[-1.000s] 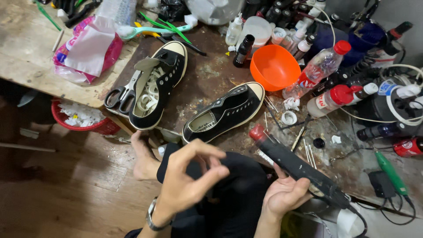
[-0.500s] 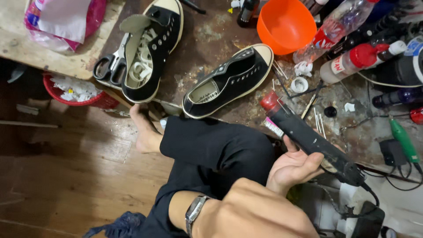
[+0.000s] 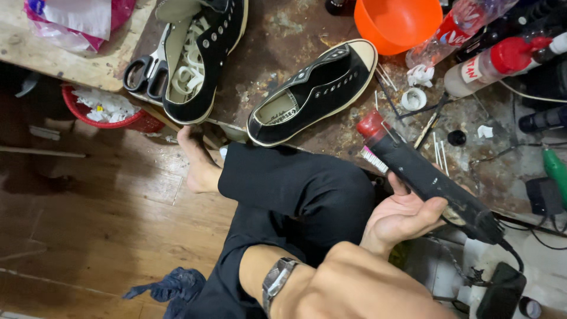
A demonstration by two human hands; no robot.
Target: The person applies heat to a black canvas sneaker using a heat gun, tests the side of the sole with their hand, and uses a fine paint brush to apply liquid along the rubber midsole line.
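My right hand (image 3: 401,215) grips a long black corded tool (image 3: 428,177) with a red tip, held palm up over my knee at the workbench edge. The red tip points toward a black low-top sneaker (image 3: 313,94) lying on the stained bench. My left forearm, with a metal wristwatch (image 3: 277,282), crosses the bottom of the view. Only the base of my left hand (image 3: 251,269) shows against my black trousers; its fingers are hidden. A second black sneaker (image 3: 204,56) with loose white laces lies further left, with black-handled scissors (image 3: 144,74) beside it.
An orange bowl (image 3: 396,20), plastic bottles (image 3: 496,62), a tape roll (image 3: 413,98) and thin sticks crowd the bench's right side. A red basket (image 3: 112,109) of scraps sits under the bench. My bare foot (image 3: 198,162) rests on the wooden floor, with a blue cloth (image 3: 168,286) nearby.
My left hand, raised with pinched fingers a second ago, has dropped toward my lap. The view has tilted down. My right hand keeps hold of the tool.
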